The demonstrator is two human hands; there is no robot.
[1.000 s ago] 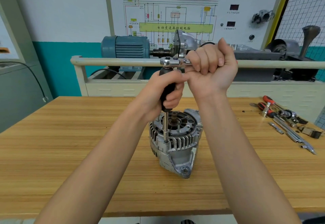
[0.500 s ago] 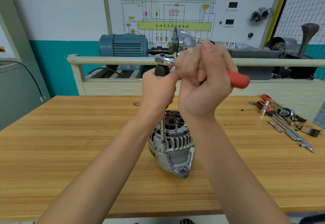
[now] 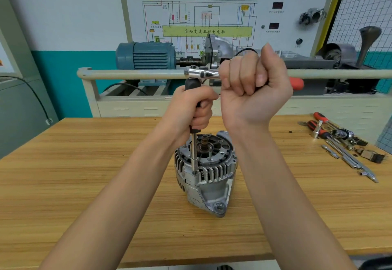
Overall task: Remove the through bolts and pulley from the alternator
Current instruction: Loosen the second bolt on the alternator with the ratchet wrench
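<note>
I see the alternator standing on end near the middle of the wooden workbench, shaft up. My left hand is wrapped around the black handle of an upright driver whose tip sits on a through bolt at the housing rim. My right hand is fisted around the red-handled ratchet lying across the driver's top. Loose tools lie by the bench's right edge. Behind, a rail fronts a blue motor and a wiring board reading "自动变速器控制电脑".
</note>
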